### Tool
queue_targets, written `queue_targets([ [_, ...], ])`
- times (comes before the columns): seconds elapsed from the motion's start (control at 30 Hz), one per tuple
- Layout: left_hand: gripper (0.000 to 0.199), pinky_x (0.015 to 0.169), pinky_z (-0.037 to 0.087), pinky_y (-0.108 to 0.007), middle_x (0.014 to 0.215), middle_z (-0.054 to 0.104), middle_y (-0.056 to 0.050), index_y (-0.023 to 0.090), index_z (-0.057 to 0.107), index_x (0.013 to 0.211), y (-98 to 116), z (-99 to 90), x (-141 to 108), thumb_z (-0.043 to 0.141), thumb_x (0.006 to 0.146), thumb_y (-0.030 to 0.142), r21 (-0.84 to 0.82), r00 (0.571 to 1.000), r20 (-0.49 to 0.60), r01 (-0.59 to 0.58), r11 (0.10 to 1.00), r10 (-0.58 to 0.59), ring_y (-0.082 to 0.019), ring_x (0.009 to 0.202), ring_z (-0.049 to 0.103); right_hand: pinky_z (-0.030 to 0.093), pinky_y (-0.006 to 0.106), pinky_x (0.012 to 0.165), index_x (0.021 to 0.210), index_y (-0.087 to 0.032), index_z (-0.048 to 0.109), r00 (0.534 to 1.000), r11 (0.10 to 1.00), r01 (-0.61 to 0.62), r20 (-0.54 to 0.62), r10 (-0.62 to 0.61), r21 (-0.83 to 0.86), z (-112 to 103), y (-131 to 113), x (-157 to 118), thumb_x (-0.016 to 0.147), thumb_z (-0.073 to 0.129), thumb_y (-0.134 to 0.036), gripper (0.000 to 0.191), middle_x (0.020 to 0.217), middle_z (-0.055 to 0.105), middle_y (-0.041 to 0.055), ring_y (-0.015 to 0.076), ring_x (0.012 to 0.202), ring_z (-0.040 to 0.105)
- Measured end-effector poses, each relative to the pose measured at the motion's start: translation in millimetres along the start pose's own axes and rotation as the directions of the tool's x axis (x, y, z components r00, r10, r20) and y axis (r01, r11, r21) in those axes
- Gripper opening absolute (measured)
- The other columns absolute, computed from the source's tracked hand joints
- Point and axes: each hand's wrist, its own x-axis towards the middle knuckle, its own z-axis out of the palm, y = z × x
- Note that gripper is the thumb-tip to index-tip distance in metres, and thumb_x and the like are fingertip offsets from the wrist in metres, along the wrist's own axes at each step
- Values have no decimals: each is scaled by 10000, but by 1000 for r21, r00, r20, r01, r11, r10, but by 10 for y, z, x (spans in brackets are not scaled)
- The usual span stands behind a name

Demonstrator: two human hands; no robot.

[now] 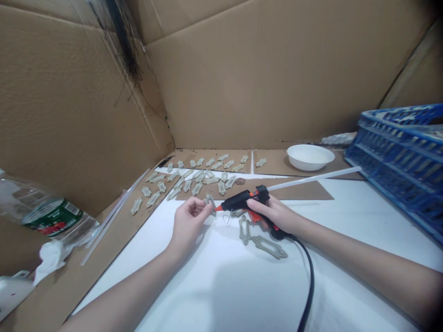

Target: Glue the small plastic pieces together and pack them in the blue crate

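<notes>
Both forearms [128,290] reach up from the near edge, with a black cord [312,276] between them. The left hand [187,223] pinches a small grey frame piece [209,201] between thumb and fingertips. The right hand [277,213] is wrapped around a black glue gun [238,201], its red nozzle [218,209] aimed toward nine o'clock, right by the piece; whether they touch is unclear. From the nozzle, two loose frames [269,247] lie at four o'clock on the white surface [173,295]. Many similar pieces [197,188] spread from ten to one, several on cardboard strips [301,188]. A white bowl [310,157] sits at two, a blue crate [398,161] beyond it; a plastic bottle [55,212] lies at nine.
</notes>
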Motion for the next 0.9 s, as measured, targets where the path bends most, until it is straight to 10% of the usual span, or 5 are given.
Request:
queue_targets([
  [0.9, 236, 484, 295, -185, 549, 470, 36, 154, 481, 627, -12, 16, 14, 598, 669, 355, 36, 1000, 13, 15, 999, -16, -70, 505, 408, 335, 178, 401, 527, -152, 439, 1000, 999, 3, -6, -3, -53, -11, 34, 15, 773, 367, -578, 497, 392, 431, -28, 64, 363, 411],
])
